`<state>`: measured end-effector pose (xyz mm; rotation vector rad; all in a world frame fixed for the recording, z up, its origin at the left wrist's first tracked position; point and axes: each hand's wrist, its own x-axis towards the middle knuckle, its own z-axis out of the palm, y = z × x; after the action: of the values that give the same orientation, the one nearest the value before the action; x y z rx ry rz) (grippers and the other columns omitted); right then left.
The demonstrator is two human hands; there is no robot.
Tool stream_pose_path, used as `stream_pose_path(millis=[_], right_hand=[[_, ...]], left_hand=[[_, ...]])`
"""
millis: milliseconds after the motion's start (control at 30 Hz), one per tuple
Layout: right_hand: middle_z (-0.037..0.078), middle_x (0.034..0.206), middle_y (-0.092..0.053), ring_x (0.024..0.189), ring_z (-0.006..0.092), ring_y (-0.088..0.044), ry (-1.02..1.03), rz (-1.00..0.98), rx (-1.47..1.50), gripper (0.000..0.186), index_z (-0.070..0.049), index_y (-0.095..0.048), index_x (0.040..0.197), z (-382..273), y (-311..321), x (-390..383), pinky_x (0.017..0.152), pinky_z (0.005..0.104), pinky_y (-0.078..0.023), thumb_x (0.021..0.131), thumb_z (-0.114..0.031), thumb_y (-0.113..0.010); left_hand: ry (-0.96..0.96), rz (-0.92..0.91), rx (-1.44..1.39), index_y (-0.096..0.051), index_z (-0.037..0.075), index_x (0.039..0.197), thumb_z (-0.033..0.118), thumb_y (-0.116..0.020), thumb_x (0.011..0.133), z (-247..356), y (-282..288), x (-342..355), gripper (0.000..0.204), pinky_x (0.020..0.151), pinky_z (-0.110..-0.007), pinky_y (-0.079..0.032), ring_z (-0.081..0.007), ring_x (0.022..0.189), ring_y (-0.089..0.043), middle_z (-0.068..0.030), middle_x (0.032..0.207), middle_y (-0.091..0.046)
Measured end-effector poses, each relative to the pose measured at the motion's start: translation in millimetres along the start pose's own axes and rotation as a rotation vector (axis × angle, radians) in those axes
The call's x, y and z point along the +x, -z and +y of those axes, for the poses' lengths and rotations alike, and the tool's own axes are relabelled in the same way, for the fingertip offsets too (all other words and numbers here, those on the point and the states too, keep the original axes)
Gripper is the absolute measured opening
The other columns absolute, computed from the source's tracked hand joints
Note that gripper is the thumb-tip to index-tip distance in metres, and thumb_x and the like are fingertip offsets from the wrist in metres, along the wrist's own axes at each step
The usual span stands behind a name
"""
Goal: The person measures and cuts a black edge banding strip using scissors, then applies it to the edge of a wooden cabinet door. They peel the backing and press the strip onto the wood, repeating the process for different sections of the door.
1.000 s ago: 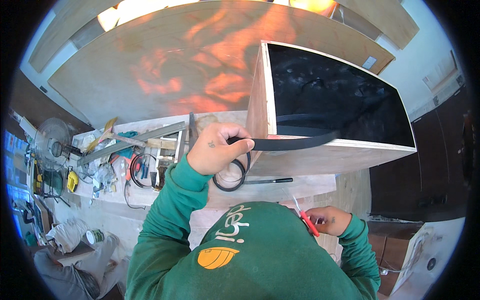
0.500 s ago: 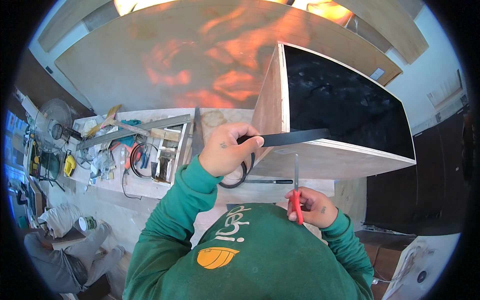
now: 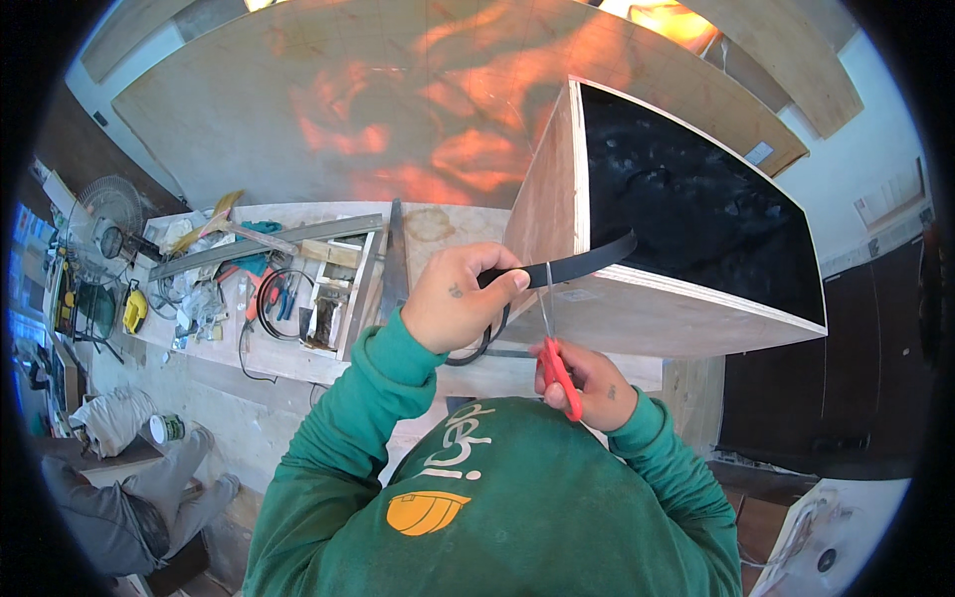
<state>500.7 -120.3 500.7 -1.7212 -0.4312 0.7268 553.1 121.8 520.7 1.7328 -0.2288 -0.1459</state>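
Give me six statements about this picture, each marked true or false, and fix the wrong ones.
1. The left hand holds a black strip. True.
2. The right hand holds red-handled scissors. True.
3. The scissors are far from the strip. False: their blades are at it, just right of the left hand.
4. A wooden box stands right of the left hand. True.
5. The box's framed face is white. False: it is black.
6. A fan stands at far right. False: the fan is at left.

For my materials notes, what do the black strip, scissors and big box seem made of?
Black strip: probably plastic or rubber, satin, curving with a soft sheen. Scissors: blades gleam like bare metal; smooth red handles look plastic. Big box: seemingly plywood, raw, given layered pale edges; its black surface looks glossy, material unclear.
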Motion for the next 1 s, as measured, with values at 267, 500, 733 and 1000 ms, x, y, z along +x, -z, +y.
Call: stream_pose_path(millis=[267,500,733,1000], right_hand=[[0.001,0.091,-0.057,0.079,0.0092,-0.054,0.02,0.056,-0.025,0.062,0.001,-0.049,0.129,-5,-7,26,0.072,0.0251,-0.048,0.088,-0.039,-0.071],[0.002,0.091,-0.058,0.079,0.0096,-0.055,0.015,0.053,-0.061,0.063,0.001,-0.049,0.131,-14,-6,31,0.073,0.0254,-0.049,0.087,-0.038,-0.072],[0.002,0.091,-0.059,0.079,0.0099,-0.056,0.018,0.037,-0.098,0.06,0.001,-0.05,0.13,-15,-6,33,0.074,0.0259,-0.049,0.087,-0.035,-0.072],[0.002,0.09,-0.059,0.078,0.0096,-0.056,0.023,0.026,-0.109,0.061,0.0,-0.051,0.13,-15,-6,33,0.073,0.026,-0.049,0.086,-0.035,-0.073]], left_hand=[[0.01,-0.001,-0.098,-0.061,-0.001,0.092,0.011,-0.067,0.087,-5,1,-5,0.014,0.064,-0.024,-0.042,-0.0065,0.073,-0.052,0.0006,0.078,-0.06],[-0.049,0.066,-0.201,-0.045,0.005,0.101,0.001,-0.067,0.085,-17,2,-7,0.028,0.065,-0.021,-0.042,-0.0062,0.074,-0.053,-0.0015,0.081,-0.057],[-0.062,0.091,-0.176,-0.046,0.003,0.1,0.005,-0.068,0.085,-10,1,-12,0.027,0.063,-0.024,-0.043,-0.0067,0.07,-0.054,-0.0041,0.074,-0.059],[-0.068,0.08,-0.128,-0.044,0.003,0.1,0.004,-0.067,0.085,-11,2,-15,0.028,0.064,-0.024,-0.043,-0.0065,0.07,-0.052,-0.004,0.074,-0.058]])
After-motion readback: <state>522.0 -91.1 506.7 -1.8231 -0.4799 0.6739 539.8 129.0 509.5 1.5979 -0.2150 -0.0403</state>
